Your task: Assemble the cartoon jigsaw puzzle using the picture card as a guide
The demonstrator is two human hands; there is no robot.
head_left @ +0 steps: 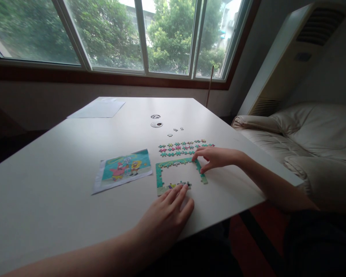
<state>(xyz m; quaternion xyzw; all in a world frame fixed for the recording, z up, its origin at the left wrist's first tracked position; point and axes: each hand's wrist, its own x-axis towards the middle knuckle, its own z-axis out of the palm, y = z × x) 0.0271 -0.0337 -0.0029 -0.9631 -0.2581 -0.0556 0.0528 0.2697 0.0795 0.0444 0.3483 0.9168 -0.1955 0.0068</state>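
Observation:
A partly built jigsaw frame (161, 173) with teal edges lies on the white table (60, 161). My left hand (164, 217) rests flat beside its near edge, fingers stretched out, fingertips touching the bottom row of pieces. My right hand (215, 157) hovers over the frame's top right corner, fingers curled down onto the pieces there; whether it grips one is hidden. Rows of loose puzzle pieces (184, 148) lie just beyond the frame. A cartoon reference picture (123, 169) lies to the left of the frame.
A few stray pieces (175, 130) and two small round lids (156, 120) lie farther back. A sheet of paper (99, 108) sits at the far left. A cream sofa (305, 138) stands right of the table, windows behind.

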